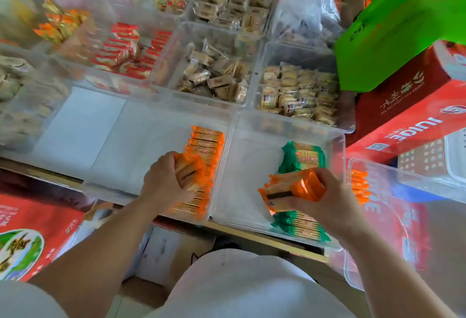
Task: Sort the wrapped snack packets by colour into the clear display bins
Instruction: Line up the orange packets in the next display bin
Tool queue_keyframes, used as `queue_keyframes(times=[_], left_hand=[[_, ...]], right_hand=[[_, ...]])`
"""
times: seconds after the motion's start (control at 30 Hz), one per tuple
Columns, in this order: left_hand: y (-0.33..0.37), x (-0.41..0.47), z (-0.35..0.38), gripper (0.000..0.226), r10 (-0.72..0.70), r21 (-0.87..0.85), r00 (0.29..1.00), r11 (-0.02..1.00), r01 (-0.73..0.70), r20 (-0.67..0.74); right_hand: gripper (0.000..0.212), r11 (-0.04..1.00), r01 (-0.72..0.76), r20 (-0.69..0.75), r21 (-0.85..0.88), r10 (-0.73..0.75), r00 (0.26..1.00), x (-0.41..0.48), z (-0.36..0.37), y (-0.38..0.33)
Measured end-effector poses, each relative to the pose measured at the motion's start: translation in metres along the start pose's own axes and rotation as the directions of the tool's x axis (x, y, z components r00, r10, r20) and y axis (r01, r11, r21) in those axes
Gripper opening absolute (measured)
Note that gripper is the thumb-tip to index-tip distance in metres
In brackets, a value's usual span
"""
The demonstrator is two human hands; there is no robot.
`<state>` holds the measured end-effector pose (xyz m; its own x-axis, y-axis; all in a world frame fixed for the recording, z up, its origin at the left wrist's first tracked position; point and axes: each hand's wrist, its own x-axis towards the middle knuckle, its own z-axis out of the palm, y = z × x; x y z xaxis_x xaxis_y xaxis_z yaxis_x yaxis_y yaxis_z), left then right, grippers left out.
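My left hand [165, 182] grips a bunch of orange packets [191, 171] over the row of orange packets [205, 144] standing along the right side of the left clear bin [141, 146]. My right hand [327, 199] grips another stack of orange packets [292, 190] above the right clear bin [249, 166]. Green packets [303, 157] lie in that right bin at its far right, and more green packets [301, 228] show under my right hand near the front wall.
A clear tub [393, 219] at the right holds more orange packets [360, 186]. Bins of beige [216, 72], yellow [300, 90] and red [126, 50] snacks fill the back rows. Red juice cartons [408, 110] and a green box [393, 35] stand at right.
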<state>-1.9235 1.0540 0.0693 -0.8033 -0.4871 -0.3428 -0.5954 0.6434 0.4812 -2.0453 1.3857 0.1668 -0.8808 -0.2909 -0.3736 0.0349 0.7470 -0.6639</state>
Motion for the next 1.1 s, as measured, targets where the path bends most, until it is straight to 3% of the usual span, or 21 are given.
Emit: queue_keyframes(times=[0.13, 0.33, 0.67, 0.93, 1.03, 1.1], left_hand=[[-0.008, 0.009, 0.009, 0.089, 0.229, 0.364, 0.959, 0.89, -0.275, 0.166], [-0.018, 0.018, 0.008, 0.105, 0.336, 0.356, 0.888, 0.825, -0.439, 0.315], [-0.034, 0.018, -0.004, 0.105, 0.425, 0.265, 0.875, 0.838, -0.477, 0.233], [-0.03, 0.021, -0.009, 0.111, 0.427, 0.209, 0.817, 0.822, -0.53, 0.388], [-0.035, 0.023, -0.009, 0.11, 0.387, 0.068, 0.856, 0.899, -0.433, 0.342], [-0.045, 0.023, -0.006, 0.104, 0.346, 0.1, 0.898, 0.918, -0.384, 0.27]], right_hand=[[0.077, 1.0, -0.025, -0.029, -0.016, 0.025, 0.999, -0.004, 0.01, -0.009], [0.068, 0.996, -0.049, -0.072, 0.07, 0.054, 0.996, -0.004, 0.026, -0.028], [0.067, 0.995, -0.047, -0.001, 0.087, 0.048, 0.999, -0.01, 0.043, -0.058], [0.064, 0.991, -0.081, 0.017, 0.105, 0.08, 0.997, -0.013, 0.056, -0.058], [0.067, 0.996, -0.086, 0.04, 0.027, 0.085, 0.996, -0.012, 0.064, -0.061], [0.065, 0.996, -0.085, 0.037, -0.002, 0.085, 0.996, -0.009, 0.069, -0.065]])
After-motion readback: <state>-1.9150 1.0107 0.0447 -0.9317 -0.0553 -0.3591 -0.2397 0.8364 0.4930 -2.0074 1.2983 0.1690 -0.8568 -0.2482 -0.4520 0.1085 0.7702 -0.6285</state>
